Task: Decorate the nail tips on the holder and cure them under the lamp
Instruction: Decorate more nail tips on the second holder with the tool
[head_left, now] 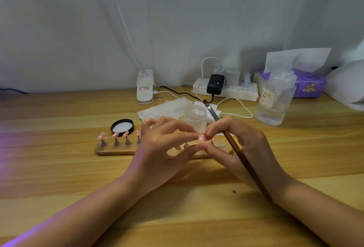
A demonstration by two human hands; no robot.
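Above the wooden desk [59, 168] by a grey wall [78, 20], both hands seemingly pinch one nail tip [201, 137].

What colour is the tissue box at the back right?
Purple tissue box, clearest in the head view.

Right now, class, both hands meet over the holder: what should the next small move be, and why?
Probably seat the pink nail tip back on a free stand of the wooden holder. Both the left hand and right hand pinch it just above the holder's right end, and the brush lies tucked in the right hand with its bristles pointing away, so no painting can happen until the tip is set down.
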